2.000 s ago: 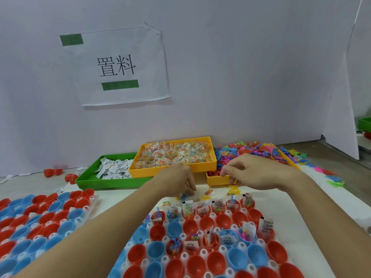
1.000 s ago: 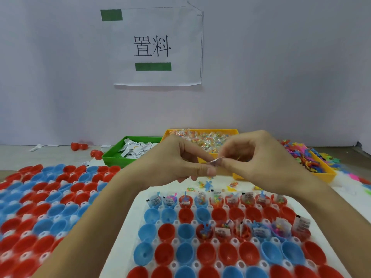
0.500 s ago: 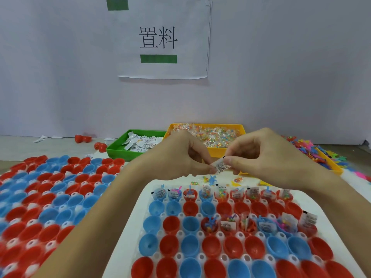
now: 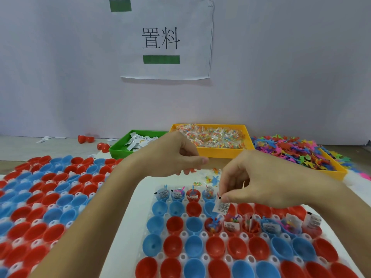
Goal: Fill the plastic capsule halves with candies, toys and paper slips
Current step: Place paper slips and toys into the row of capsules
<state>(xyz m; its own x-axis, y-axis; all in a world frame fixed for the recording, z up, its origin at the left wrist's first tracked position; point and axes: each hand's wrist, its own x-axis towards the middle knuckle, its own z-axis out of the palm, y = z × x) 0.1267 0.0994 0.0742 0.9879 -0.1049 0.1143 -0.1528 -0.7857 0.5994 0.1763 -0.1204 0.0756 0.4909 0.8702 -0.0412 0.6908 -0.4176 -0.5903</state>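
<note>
We see a light tabletop (image 4: 24, 146) against a plain pale wall (image 4: 281, 67), with a paper sign (image 4: 166, 39) taped up by green tape strips. At the back sit three trays side by side: a green tray (image 4: 118, 150) with paper slips (image 4: 138, 141), a yellow tray (image 4: 220, 153) with wrapped candies (image 4: 212, 137), and another yellow tray (image 4: 333, 171) heaped with colourful plastic toys (image 4: 291, 149), some spilling onto the tabletop. A few loose red capsule halves (image 4: 86, 139) lie near the green tray. In front we have a white holder tray (image 4: 128, 217) of red and blue capsule halves (image 4: 193, 245); its far row and part of the third row already hold candies, toys and slips, the nearer rows look empty. A second holder of empty capsule halves (image 4: 46, 197) sits to the left. Our right hand (image 4: 261, 185) has a pinching grip on one paper slip (image 4: 221, 206), thumb and fingers closed on its top edge, just above the second row of the front holder. Our left hand (image 4: 174, 157) hovers above the holder's far edge, fingers curled; we cannot tell whether its grip holds anything
</note>
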